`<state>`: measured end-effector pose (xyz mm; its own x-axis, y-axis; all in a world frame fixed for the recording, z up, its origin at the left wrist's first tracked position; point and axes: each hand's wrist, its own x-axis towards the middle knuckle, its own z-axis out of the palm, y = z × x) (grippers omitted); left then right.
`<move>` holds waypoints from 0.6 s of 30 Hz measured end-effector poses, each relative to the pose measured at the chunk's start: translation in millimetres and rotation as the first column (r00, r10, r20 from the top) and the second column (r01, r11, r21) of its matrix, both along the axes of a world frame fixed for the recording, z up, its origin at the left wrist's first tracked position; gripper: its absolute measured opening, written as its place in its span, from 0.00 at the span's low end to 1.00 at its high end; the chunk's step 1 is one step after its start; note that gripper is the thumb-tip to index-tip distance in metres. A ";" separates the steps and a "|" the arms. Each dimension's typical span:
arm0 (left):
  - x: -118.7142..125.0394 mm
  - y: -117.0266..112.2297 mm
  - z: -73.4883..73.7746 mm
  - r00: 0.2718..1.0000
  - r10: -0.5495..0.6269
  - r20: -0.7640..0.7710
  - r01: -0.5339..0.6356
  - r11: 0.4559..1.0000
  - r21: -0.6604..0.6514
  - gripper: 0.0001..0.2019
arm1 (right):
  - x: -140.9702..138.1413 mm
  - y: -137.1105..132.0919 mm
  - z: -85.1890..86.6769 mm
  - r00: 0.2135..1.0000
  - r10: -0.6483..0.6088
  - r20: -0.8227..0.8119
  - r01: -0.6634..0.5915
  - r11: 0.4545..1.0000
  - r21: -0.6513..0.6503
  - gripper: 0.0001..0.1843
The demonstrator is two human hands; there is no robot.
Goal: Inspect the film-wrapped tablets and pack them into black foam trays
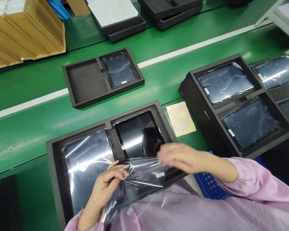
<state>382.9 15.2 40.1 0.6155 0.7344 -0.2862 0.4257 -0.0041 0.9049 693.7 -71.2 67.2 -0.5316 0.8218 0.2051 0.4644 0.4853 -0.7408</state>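
Note:
A black foam tray (pixel 53 166) lies in front of me with two pockets. Its left pocket holds a screen in a shiny bag (pixel 86 166); its right pocket holds a bare glossy screen (pixel 135 131). My left hand (pixel 108 184) is closed, pinching a clear plastic bag (pixel 142 179) at its left edge. My right hand (pixel 180 157), blurred by motion, grips the same bag's upper edge over the right pocket. The bag hangs crumpled toward my pink sleeves and carries a small white label.
A stack of foam trays (pixel 197 96) with bagged screens stands at right, another tray (pixel 86 80) farther up the green belt. A perforated yellow sheet (pixel 181 118) lies between them. Brown cartons (pixel 26 29) sit at top left, and a blue crate (pixel 208 186) is under my right arm.

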 end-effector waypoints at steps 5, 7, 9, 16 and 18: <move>11.5 6.6 -4.6 0.961 0.269 -0.061 -0.271 0.962 -0.026 0.24 | 16.1 -11.9 -37.9 0.969 0.035 0.245 -0.108 0.951 0.290 0.19; 25.2 17.7 -8.6 0.981 0.159 -0.114 -0.139 0.976 0.168 0.36 | 12.5 -13.8 -37.2 0.956 0.072 0.283 -0.163 0.936 0.311 0.20; 36.5 30.7 -14.2 0.982 0.054 -0.183 0.021 0.923 0.384 0.39 | 8.6 -10.5 -29.0 0.946 -0.009 0.323 -0.120 0.919 0.377 0.20; 38.4 52.0 -20.5 0.954 -0.043 -0.297 0.194 0.843 0.501 0.38 | 1.7 58.1 -20.2 0.940 -0.098 0.326 0.049 0.987 0.153 0.10; 37.8 53.0 -16.6 0.959 -0.011 -0.283 0.141 0.886 0.442 0.38 | 0.1 85.5 -24.5 0.935 -0.295 0.196 0.316 0.945 -0.083 0.09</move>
<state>420.8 68.2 23.5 0.6234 0.7763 -0.0933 0.6302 -0.4283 0.6476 693.8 14.3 42.7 -0.2703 0.9624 0.0277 0.7067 0.2178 -0.6731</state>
